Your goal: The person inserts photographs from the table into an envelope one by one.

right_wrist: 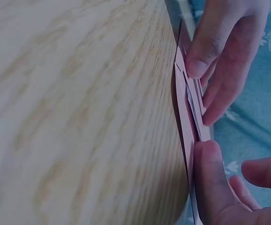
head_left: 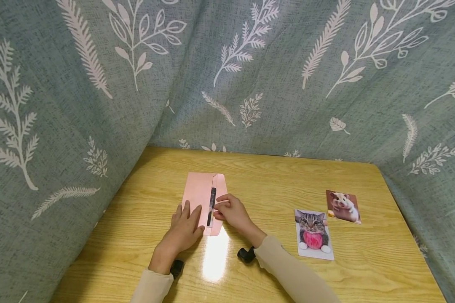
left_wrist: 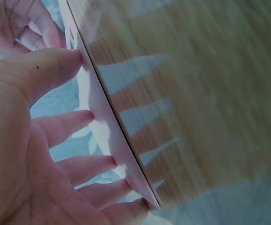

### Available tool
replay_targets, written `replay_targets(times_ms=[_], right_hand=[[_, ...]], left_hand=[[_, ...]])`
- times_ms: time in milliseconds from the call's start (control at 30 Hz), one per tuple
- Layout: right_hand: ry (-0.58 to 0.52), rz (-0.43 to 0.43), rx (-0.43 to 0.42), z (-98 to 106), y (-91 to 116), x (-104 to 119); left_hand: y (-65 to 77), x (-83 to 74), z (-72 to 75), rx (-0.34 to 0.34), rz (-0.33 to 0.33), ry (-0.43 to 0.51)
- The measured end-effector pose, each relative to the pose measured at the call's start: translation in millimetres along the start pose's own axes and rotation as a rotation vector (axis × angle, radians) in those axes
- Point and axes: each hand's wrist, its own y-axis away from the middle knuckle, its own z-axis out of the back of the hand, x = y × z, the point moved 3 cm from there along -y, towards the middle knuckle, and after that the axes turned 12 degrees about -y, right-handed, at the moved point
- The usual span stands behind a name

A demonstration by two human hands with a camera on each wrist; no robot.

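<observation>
A pink envelope (head_left: 199,185) lies on the wooden table, its flap (head_left: 220,183) opened out toward the right. Most of a dark printed card (head_left: 211,206) is hidden inside, and only a narrow strip of it shows along the opening. My left hand (head_left: 183,229) rests on the envelope with fingers spread, thumb near the opening; the left wrist view shows these fingertips along the pink paper (left_wrist: 100,117). On the other side, my right hand (head_left: 233,214) reaches over the flap, fingertips right at the card's exposed edge. In the right wrist view its thumb (right_wrist: 210,164) presses at the opening.
To the right lie a cat picture card (head_left: 314,242) and, farther back, a hamster picture card (head_left: 343,208). Black wrist-worn devices (head_left: 246,255) sit at both wrists. Leaf-patterned grey-green cloth (head_left: 280,105) hangs behind and beside the wooden table (head_left: 273,181).
</observation>
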Motion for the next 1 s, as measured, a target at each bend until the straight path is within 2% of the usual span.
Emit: replay_targets(times_ms=[333,500,667,833,1000], right_hand=[[0.03,0.026,-0.014,-5,-2,1],[0.068,0.064,0.006,-8,-1,2],[0.127,0.063,0.037,-16,11,18],[0.198,0.043,0.092,-2,6,10],[0.324,0.08,0.181,13,19,23]], left_hand=[[0.1,-0.7,-0.8,0.004,-0.005,-0.001],[0.4,-1.1,-0.4,0.004,-0.005,-0.011],[0.7,-0.6,0.0,0.008,-0.007,-0.015],[0.7,-1.0,0.2,0.014,-0.006,-0.006],[1.3,-0.6,1.1,0.025,0.005,-0.001]])
